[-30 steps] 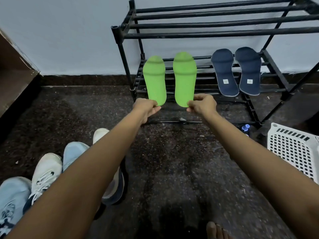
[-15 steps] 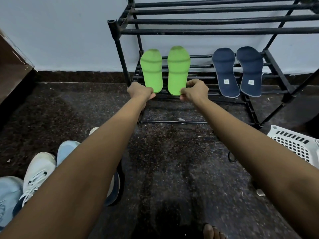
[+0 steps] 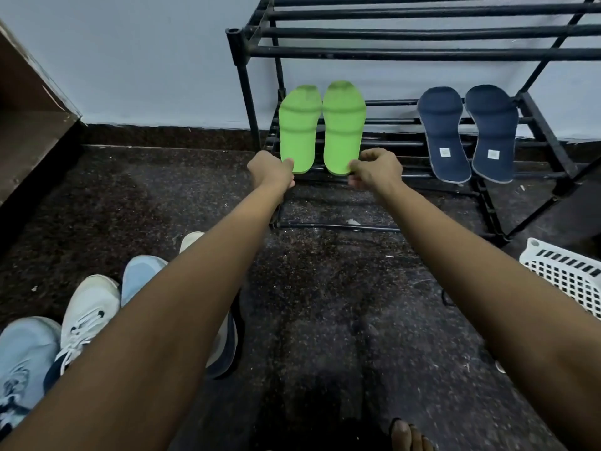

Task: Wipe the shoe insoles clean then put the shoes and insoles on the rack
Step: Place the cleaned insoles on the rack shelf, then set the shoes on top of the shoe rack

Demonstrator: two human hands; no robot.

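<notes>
Left hand [image 3: 271, 172] pinches heel end of left green insole [image 3: 297, 125]; right hand [image 3: 377, 170] pinches heel end of right green insole [image 3: 343, 122]. Both insoles sit side by side on lower shelf of rack [image 3: 422, 53], toe ends toward the wall, extending away from the hands.

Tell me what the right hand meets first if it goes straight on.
The green insole it pinches, just ahead of the right hand; behind that, probably the bars of the rack.

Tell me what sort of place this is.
Likely a home's shoe corner, indoors: a black rack against the wall, sneakers on the dark floor, and a white basket beside it.
</notes>
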